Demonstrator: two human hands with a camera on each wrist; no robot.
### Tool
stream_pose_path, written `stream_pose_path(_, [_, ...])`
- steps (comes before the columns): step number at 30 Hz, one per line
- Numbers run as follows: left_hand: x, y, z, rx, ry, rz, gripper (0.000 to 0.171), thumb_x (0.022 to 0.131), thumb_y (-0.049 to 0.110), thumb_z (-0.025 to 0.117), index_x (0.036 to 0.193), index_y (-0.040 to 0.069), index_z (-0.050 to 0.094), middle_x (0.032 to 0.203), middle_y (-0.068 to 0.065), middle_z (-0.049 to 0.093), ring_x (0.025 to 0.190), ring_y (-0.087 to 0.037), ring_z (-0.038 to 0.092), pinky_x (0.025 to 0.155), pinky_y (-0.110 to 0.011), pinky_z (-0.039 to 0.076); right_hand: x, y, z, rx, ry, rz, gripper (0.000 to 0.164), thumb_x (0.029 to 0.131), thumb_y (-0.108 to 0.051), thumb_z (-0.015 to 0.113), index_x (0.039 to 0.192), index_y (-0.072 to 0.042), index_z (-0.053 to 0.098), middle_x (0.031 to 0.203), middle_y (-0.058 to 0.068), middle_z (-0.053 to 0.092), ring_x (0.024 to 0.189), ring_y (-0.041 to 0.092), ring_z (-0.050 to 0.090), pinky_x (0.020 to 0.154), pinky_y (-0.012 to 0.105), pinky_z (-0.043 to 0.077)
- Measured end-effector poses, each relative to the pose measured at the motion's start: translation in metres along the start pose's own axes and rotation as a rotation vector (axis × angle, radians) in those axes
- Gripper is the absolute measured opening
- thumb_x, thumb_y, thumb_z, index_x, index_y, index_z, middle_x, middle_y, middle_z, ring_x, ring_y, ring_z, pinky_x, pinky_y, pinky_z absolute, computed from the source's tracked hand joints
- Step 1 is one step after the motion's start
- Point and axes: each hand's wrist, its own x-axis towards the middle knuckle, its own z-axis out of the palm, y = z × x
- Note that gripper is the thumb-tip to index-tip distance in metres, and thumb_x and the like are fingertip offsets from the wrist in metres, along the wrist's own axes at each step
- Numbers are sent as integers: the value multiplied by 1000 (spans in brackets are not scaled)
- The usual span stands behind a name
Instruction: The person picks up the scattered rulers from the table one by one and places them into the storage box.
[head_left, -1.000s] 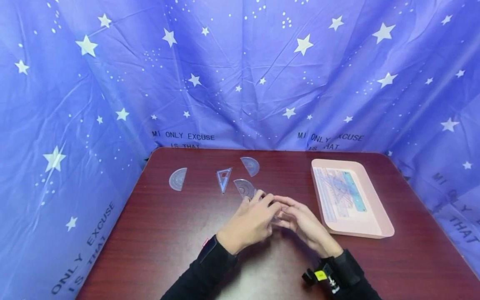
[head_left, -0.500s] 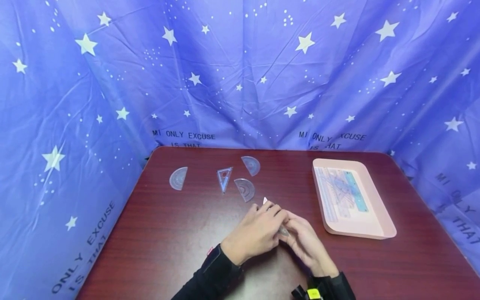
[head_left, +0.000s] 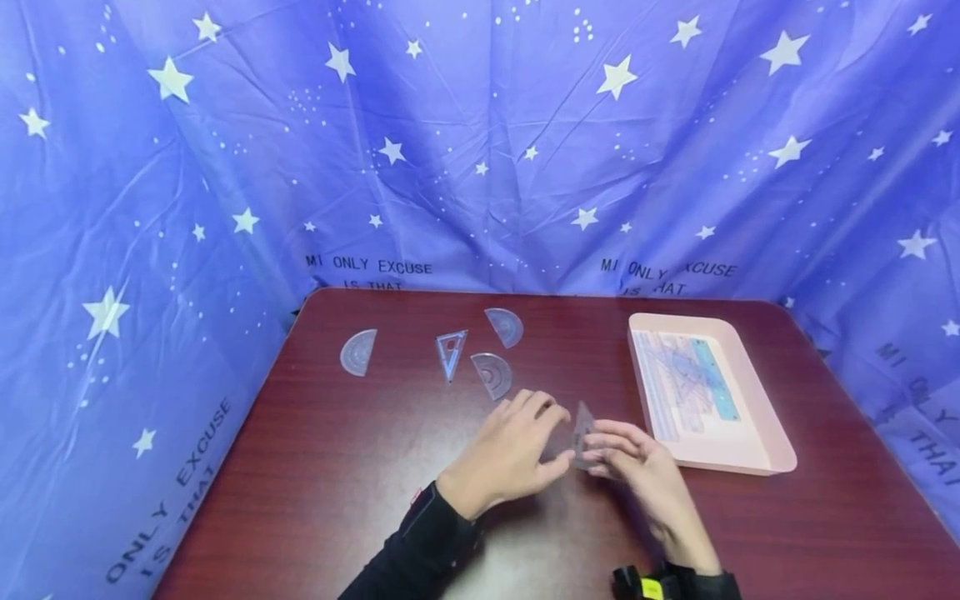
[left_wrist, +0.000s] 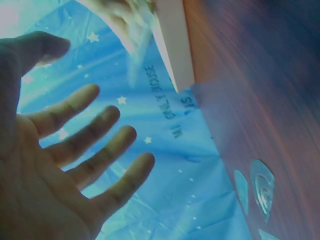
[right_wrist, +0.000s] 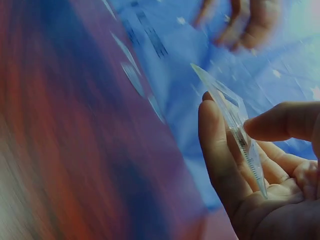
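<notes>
Between the thumb and fingers of my right hand (head_left: 637, 467) is a clear plastic set square (right_wrist: 235, 120), tilted on edge, with scale marks along one side. My left hand (head_left: 495, 462) is just left of it, fingers spread and holding nothing; the left wrist view shows its bare palm (left_wrist: 55, 185). Beyond the hands, three clear protractors lie on the table: one near the left hand's fingertips (head_left: 492, 375), another behind it (head_left: 504, 327), and a third far left (head_left: 358, 352). A small bluish set square (head_left: 443, 355) lies among them.
A pale pink tray (head_left: 753, 400) stands to the right of my right hand. Inside lie several clear rulers and set squares (head_left: 678, 383), one of them teal. Star-printed blue cloth (head_left: 480, 125) hangs behind and beside the dark red table (head_left: 322, 467).
My hands have come apart. The set square, earlier partly hidden between both hands, now stays in the right hand, which has moved right. The left hand has let go and spread.
</notes>
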Motion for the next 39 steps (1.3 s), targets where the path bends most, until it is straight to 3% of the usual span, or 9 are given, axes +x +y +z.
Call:
stream_pose_path(6, [-3,-18,6,-21,25,-116,31,101,34,69,125,14,72,122,-2,69,116,-20,66,100,-37,57,-10,-10,-48,17,64,-176,38,104,15,52,129,-7,70,110,2,83,93,11,79,78,28,65])
stream_pose_path(10, [-7,-27,11,-56,25,-208,27,102,29,69,123,12,72,121,-4,70,115,-22,66,98,-40,58,-17,-19,-79,20,138,-201,45,103,18,50,126,-13,73,109,-1,83,91,9,79,76,24,64])
stream_pose_path(14, [-10,-34,14,-90,5,-296,26,102,27,69,121,10,72,123,-8,70,116,-26,66,98,-44,58,-22,-36,-109,-189,254,-133,48,103,13,54,126,-23,74,106,-15,82,88,2,77,75,18,61])
stream_pose_path(17, [-10,-38,16,-101,-12,-340,26,101,25,69,121,8,73,126,-11,70,118,-29,66,100,-46,57,-20,-54,-128,-503,288,-99,41,103,6,61,130,-21,71,102,-30,77,84,-6,73,73,13,58])
stream_pose_path(22, [-10,-42,20,-97,-53,-380,30,102,24,69,126,6,71,132,-15,69,124,-31,66,106,-49,55,-3,-80,-150,-931,214,-173,35,102,1,63,137,5,62,99,-36,71,79,-12,68,65,14,56])
stream_pose_path(25, [-10,-42,23,-91,-76,-388,35,102,24,68,132,4,70,137,-16,68,128,-32,64,110,-51,54,11,-91,-158,-1049,155,-165,34,100,2,64,133,9,64,101,-6,82,77,-14,65,63,16,56])
stream_pose_path(29, [-8,-44,28,-94,-101,-397,42,103,24,67,139,1,67,145,-19,64,134,-34,61,115,-54,51,34,-99,-167,-1097,52,-100,29,95,6,65,124,12,65,108,30,77,76,-10,65,64,20,58])
stream_pose_path(33, [-7,-48,34,-101,-120,-411,46,102,23,67,142,0,64,150,-21,61,139,-37,58,117,-56,49,57,-104,-174,-1095,-52,-18,21,94,9,63,114,15,65,99,26,76,75,3,69,66,25,60])
stream_pose_path(39, [0,-54,39,-62,-137,-406,47,101,24,67,143,3,64,152,-21,58,142,-39,54,117,-55,48,85,-102,-178,-1171,-214,119,10,95,-2,66,102,5,66,92,12,73,77,18,67,63,28,56])
